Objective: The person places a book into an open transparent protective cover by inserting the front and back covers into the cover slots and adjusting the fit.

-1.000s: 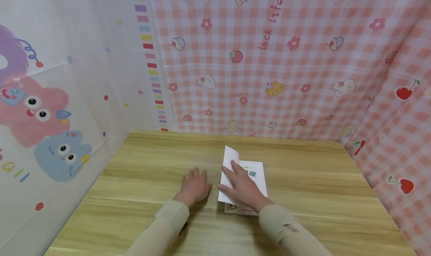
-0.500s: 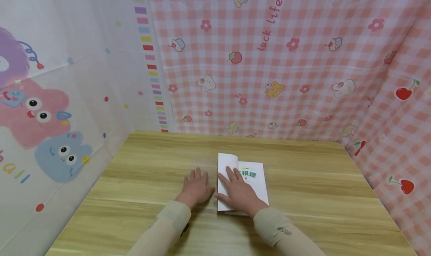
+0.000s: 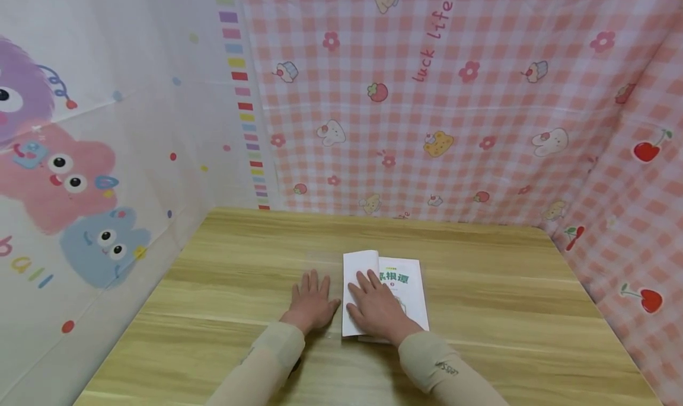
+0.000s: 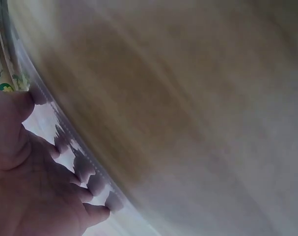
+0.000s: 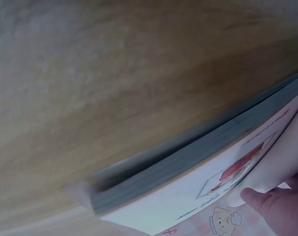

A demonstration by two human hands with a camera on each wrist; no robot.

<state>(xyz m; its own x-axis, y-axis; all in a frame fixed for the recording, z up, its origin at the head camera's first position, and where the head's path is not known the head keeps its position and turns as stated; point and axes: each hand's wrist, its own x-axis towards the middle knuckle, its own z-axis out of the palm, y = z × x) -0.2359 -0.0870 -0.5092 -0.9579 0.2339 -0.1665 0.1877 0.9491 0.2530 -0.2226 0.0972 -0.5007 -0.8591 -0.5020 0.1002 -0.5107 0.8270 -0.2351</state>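
Observation:
A thick book (image 3: 415, 305) lies on the table with its white title page showing green characters. Over its left side, a white leaf (image 3: 352, 269) is folded across, and my right hand (image 3: 377, 308) presses on it with spread fingers. To the left, my left hand (image 3: 311, 303) rests palm down with straight fingers on a clear plastic sheet (image 3: 332, 262) beside the book. In the left wrist view, those fingertips meet the sheet's clear edge (image 4: 72, 132). The right wrist view shows the book's page block (image 5: 188, 160) edge-on, with my right thumb (image 5: 259, 199) at the leaf.
The wood-grain table (image 3: 512, 311) extends around the book. A pink checked cloth (image 3: 405, 127) hangs behind it and along the right. On the left hangs a white cloth (image 3: 144, 145) with cartoon figures.
The white leaf has swung down to the left and now lies flatter, uncovering more of the title. My right hand has moved slightly left and down with it; the left hand has barely shifted.

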